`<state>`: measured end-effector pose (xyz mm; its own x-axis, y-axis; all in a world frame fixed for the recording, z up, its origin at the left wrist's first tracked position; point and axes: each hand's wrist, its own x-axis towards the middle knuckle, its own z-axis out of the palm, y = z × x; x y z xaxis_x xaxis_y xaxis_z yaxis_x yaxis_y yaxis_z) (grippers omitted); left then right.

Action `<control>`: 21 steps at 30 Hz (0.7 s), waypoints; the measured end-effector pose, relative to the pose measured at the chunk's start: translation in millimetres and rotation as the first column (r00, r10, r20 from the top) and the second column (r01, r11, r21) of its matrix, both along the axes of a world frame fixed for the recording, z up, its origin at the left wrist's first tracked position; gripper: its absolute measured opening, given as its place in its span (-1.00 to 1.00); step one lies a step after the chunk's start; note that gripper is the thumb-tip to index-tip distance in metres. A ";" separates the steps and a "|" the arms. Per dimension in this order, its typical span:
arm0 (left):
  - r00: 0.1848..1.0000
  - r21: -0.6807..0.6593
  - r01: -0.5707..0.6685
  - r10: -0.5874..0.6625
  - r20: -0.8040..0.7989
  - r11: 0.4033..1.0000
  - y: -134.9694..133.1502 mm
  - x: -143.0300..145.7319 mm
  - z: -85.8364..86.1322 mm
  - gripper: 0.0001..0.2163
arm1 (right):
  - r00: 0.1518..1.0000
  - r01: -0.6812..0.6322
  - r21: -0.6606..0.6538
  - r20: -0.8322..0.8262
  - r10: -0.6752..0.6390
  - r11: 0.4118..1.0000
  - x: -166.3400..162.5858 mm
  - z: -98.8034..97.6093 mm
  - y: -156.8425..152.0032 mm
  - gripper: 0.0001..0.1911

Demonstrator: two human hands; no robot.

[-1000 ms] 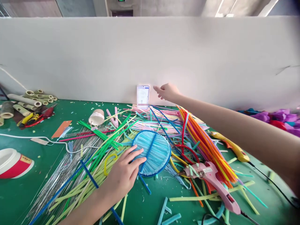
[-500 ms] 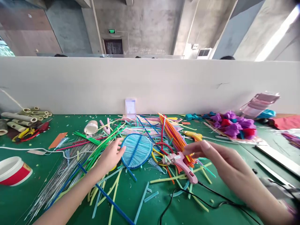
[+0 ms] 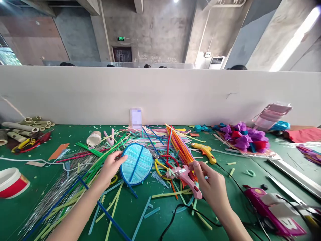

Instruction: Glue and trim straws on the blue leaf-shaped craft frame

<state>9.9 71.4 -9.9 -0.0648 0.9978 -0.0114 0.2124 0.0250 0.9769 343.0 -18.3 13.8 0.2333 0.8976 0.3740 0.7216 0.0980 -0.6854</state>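
Observation:
My left hand [image 3: 113, 167] pinches the left edge of a round blue disc [image 3: 145, 164]. The disc has a darker blue fuzzy rim, a stripe across its middle and a short tail at the bottom. My right hand [image 3: 212, 184] hovers at the back end of a pink glue gun [image 3: 185, 174], its fingers bent and apart; whether they touch the gun is unclear. The gun lies on its side, its nozzle pointing left. Behind it lies a bundle of orange pipe cleaners [image 3: 179, 144]. Yellow-handled pliers or scissors [image 3: 158, 167] lie between disc and gun.
Green, yellow and blue pipe cleaners and thin wires [image 3: 54, 197] cover the left side of the green table [image 3: 100, 227]. A yellow glue gun [image 3: 207, 152], purple flowers [image 3: 243, 137] and a magenta power strip [image 3: 273, 211] stand right. A red-white cup [image 3: 12, 183] is far left.
My right hand has come down and left, close to the pink glue gun. My left hand, beside the disc before, now has its edge between thumb and fingers. The view has shifted slightly.

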 end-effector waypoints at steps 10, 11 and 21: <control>0.928 0.137 -0.211 0.154 0.339 0.968 -17.4 7.4 -9.3 -0.62 | 0.996 -0.047 -0.046 0.076 0.050 0.998 -10.4 -18.6 2.4 -0.45; 0.917 0.147 -0.221 0.154 0.367 0.964 -19.6 9.3 -7.4 -0.64 | 0.996 -0.041 -0.038 0.072 0.044 0.998 -10.7 -18.9 2.1 -0.45; 0.745 0.129 -0.172 0.044 0.665 0.977 -44.7 30.9 13.5 -0.66 | 0.974 -0.215 0.081 0.090 0.208 0.973 -46.2 3.9 -14.7 -0.60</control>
